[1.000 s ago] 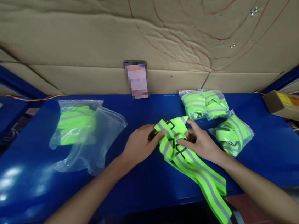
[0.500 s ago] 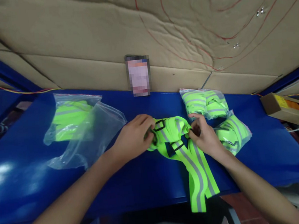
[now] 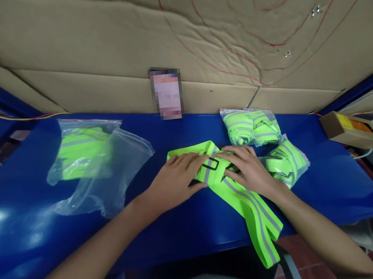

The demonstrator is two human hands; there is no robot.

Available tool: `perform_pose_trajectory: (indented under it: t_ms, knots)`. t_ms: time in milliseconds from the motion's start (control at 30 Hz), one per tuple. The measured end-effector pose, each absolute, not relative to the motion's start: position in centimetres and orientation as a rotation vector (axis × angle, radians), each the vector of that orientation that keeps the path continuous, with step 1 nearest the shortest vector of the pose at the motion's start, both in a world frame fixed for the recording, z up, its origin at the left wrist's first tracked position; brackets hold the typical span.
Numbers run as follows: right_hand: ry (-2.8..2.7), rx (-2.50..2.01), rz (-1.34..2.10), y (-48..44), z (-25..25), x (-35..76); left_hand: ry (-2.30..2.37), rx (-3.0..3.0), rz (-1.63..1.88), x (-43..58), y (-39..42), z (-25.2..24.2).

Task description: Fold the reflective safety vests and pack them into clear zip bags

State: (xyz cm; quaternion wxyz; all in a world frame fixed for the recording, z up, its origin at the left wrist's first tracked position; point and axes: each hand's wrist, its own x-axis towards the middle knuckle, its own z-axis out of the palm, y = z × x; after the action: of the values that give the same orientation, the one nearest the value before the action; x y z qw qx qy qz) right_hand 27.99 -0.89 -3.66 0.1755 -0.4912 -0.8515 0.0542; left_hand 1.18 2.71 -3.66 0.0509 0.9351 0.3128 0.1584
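A fluorescent yellow-green reflective strap (image 3: 234, 197) with a grey stripe lies bunched on the blue table, its loose ends trailing over the front edge. Between my hands a black rectangular buckle (image 3: 211, 169) shows on it. My left hand (image 3: 173, 178) grips the bunched part from the left, fingers over the top and thumb below. From the right, my right hand (image 3: 251, 168) has its fingers bent over the strap beside the buckle, near another dark piece partly hidden beneath them. Some folds are covered by my fingers.
On the left of the blue table (image 3: 176, 233) lie a clear bag of green straps (image 3: 83, 146) and a clear plastic bag (image 3: 129, 152). Bagged straps (image 3: 240, 127) and another bag (image 3: 288, 160) sit right. A phone-like device (image 3: 167, 95) leans on the cardboard; a small box (image 3: 348, 131) stands far right.
The bunched strap has been turned and spread flatter, with a length now extending behind my left hand. Both hands have come closer together, and the hanging ends have shifted right.
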Motion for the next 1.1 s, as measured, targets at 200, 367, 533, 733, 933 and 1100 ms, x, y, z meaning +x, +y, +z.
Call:
perform_pose_trajectory:
  t_ms: [200, 367, 533, 733, 933, 1100]
  knots:
    - [-2.124, -1.448, 0.284, -0.9, -3.8, 27.6, 0.955, 2.462, 0.735, 0.4, 3.6, -2.2]
    - [-2.105, -1.198, 0.289, -1.7, -3.1, 27.4, 0.954, 1.816, 0.698, 0.8, 3.2, -1.5]
    - [-2.301, -1.069, 0.363, -2.2, -3.2, 27.1, 0.844, 1.395, 0.62, 1.5, 3.3, -2.3]
    - [-2.087, -1.149, 0.354, -2.0, -3.6, 26.6, 0.831, 1.538, 0.528, 1.8, 2.5, -2.1]
    - [-1.913, -1.265, 0.528, -2.2, -2.6, 26.2, 0.897, 1.964, 0.582, 1.8, 1.0, -1.4]
    - [-2.019, -1.205, 0.561, -2.8, -2.9, 26.1, 0.939, 1.745, 0.569, 2.2, 1.1, -2.1]
